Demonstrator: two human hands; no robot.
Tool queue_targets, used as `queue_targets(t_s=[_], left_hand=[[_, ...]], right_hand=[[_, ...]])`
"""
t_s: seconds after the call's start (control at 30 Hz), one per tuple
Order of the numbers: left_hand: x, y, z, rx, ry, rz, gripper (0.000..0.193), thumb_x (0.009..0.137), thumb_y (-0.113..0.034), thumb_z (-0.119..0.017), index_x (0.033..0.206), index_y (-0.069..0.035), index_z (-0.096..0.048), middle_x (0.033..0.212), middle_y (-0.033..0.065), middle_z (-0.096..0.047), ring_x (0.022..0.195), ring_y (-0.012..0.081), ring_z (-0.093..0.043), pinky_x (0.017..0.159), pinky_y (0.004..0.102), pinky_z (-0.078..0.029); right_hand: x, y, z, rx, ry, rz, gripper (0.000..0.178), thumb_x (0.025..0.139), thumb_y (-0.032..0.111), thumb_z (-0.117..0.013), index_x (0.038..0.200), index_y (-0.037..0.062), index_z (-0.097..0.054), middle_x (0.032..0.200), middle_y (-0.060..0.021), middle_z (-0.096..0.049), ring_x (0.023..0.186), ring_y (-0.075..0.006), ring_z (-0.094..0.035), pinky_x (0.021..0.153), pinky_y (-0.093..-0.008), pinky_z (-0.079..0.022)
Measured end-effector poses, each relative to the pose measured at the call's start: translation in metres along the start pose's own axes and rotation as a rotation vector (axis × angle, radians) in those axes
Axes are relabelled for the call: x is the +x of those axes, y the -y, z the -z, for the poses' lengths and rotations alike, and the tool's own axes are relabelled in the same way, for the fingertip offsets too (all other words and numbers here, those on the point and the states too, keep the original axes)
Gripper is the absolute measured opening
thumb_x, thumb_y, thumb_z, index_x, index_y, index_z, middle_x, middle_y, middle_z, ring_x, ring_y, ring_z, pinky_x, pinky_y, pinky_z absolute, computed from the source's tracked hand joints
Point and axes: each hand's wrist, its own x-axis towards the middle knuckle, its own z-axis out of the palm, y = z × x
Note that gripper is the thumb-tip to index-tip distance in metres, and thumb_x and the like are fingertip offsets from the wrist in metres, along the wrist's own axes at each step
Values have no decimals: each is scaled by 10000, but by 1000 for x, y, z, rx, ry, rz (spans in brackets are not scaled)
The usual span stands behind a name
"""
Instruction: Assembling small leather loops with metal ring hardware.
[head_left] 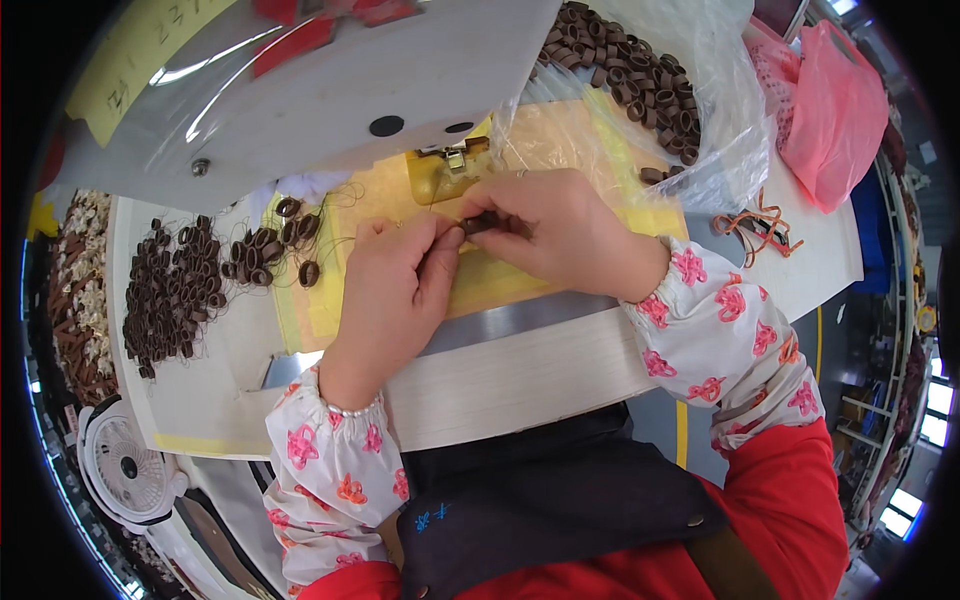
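Note:
My left hand [392, 285] and my right hand [550, 230] meet in front of the sewing machine [330, 110]. Between the fingertips of both is a small dark brown loop [482, 222], mostly covered by the fingers. My right thumb and fingers pinch it from the right; the left thumb and forefinger press together at its left end. Just beyond the hands is the metal presser foot [456, 160]. A chain of brown loops [262, 250] joined by loose threads lies left of my left hand. Further left is a larger heap of such loops [175, 290].
A clear plastic bag [735, 130] with many brown loops [650, 85] lies at the back right, beside a pink bag [835, 115]. Small scissors with orange-wrapped handles [765, 230] rest on the right of the table. A white fan [125, 465] stands at the lower left.

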Motion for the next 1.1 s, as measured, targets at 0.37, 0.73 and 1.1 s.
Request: queue_targets(t_s=[0.37,0.73,1.1], left_hand=[[15,-2,11,-485,24,450,170,843,-130,-551,937,1,-605,578,-9,-521,528,19,-462,485,193,-334],[27,12,-5,-202,-15,345,155,795,-122,-611,901,-10,-621,465,5,-463,405,49,-386,417,227,-298],[41,15,-4,-76,0,426,210,795,-187,-643,858,12,-626,484,-53,-334,466,19,-300,444,209,-276]], right_hand=[[9,-15,2,-104,-148,3,169,731,49,-637,893,2,-646,754,-109,-594,667,-222,-574,585,-293,-451],[20,-24,-4,-92,-188,-42,163,703,39,-670,830,-16,-584,734,-128,-598,621,-216,-592,563,-278,-477],[26,-31,-6,-173,-304,-23,113,711,49,-657,758,-35,-596,673,-132,-601,574,-225,-584,537,-286,-458]])
